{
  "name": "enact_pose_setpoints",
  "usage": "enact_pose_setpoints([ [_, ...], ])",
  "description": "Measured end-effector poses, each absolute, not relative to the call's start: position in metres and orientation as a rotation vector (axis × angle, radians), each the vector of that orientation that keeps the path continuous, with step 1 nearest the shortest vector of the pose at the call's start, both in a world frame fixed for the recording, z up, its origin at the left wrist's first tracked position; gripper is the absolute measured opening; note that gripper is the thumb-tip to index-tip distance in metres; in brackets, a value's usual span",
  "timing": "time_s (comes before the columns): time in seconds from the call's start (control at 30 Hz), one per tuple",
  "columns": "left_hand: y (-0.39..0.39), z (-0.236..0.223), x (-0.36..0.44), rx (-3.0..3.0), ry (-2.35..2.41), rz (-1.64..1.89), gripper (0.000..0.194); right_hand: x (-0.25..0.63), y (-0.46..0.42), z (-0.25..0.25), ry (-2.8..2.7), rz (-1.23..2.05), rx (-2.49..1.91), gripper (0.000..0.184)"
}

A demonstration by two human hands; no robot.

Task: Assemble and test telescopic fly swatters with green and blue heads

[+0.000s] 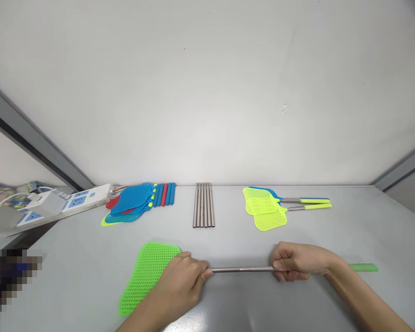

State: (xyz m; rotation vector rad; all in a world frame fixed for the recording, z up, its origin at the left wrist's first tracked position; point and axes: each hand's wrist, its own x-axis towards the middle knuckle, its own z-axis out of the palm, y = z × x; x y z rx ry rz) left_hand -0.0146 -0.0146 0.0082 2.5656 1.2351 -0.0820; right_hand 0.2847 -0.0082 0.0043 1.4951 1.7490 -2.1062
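Observation:
A green fly swatter (148, 272) lies across the front of the table, its mesh head at the left. My left hand (185, 283) is closed around the neck, where the head meets the metal rod (240, 269). Farther right, my right hand (292, 260) grips the same rod with fingers curled round it. The rod runs straight and extended between both hands. Beyond my right wrist the green handle (364, 267) sticks out; the part under the wrist is hidden.
Blue, red and yellow swatter heads (134, 198) lie back left beside several coloured handles (164, 194). Several metal rods (204, 205) sit in a row mid-table. Whole swatters (269, 220) with yellow handles are back right. A power strip (86, 203) runs along the left edge.

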Motion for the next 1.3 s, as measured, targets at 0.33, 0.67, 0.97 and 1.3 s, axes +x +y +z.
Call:
enact_pose_setpoints([
  [0.33, -0.012, 0.015, -0.014, 2.596, 1.298, -0.053, 0.040, 0.280, -0.010, 0.011, 1.927, -2.076, 1.472, 0.039],
  [0.67, -0.008, 0.019, -0.020, 2.600, 1.244, 0.010, 0.036, 0.263, -0.016, 0.013, 2.023, -1.936, 1.573, 0.040],
  [0.97, -0.010, 0.014, -0.017, 2.609, 1.209, 0.003, 0.039, 0.247, -0.023, 0.017, 2.179, -1.783, 1.700, 0.033],
  [1.3, -0.020, 0.012, -0.014, 2.679, 1.154, 0.011, 0.036, 0.236, -0.032, 0.015, 2.234, -1.687, 1.699, 0.032],
])
